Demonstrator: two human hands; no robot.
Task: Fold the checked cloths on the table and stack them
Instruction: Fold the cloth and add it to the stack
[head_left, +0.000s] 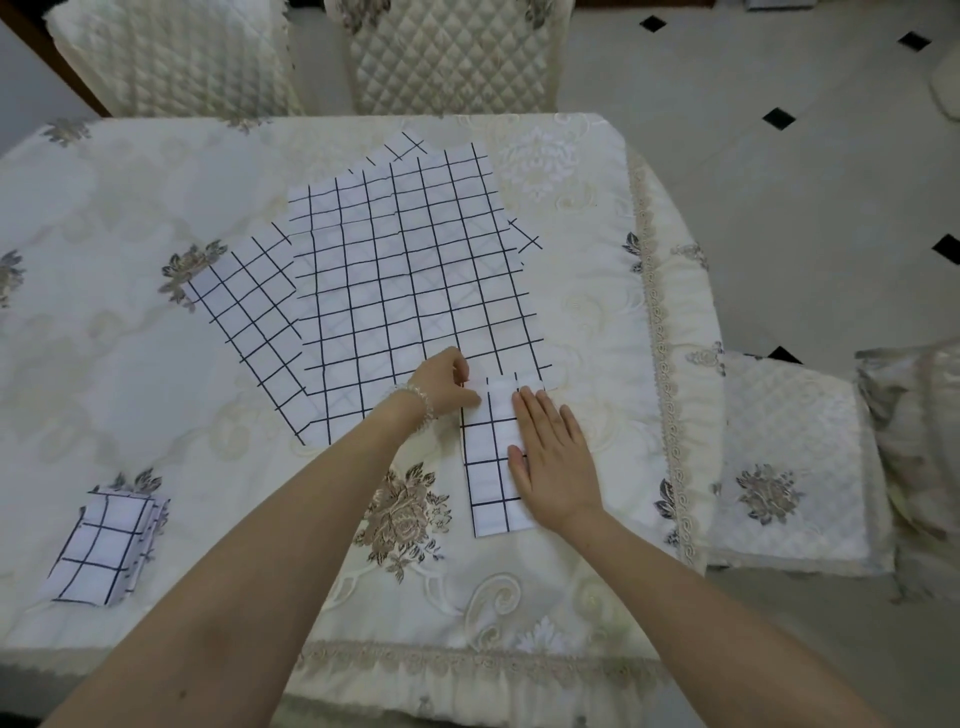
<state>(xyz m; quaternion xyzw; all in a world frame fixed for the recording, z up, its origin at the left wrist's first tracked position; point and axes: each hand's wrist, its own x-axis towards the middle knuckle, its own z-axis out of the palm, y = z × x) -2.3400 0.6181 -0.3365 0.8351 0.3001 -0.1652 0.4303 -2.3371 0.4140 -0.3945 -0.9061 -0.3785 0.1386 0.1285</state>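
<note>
A narrow folded strip of white cloth with black checks (491, 467) lies on the table near its right side. My right hand (556, 460) lies flat on it with straight fingers. My left hand (447, 384), a bead bracelet on its wrist, pinches the strip's far left corner. Behind the strip, several unfolded checked cloths (405, 280) lie spread and overlapping in the middle of the table. A small stack of folded checked cloths (104, 551) sits at the near left.
The table (130, 338) carries a cream cloth with embroidered flowers and a lace edge. Two quilted chairs (447, 57) stand at the far side and a quilted seat (795, 467) at the right. Pale tiled floor lies beyond.
</note>
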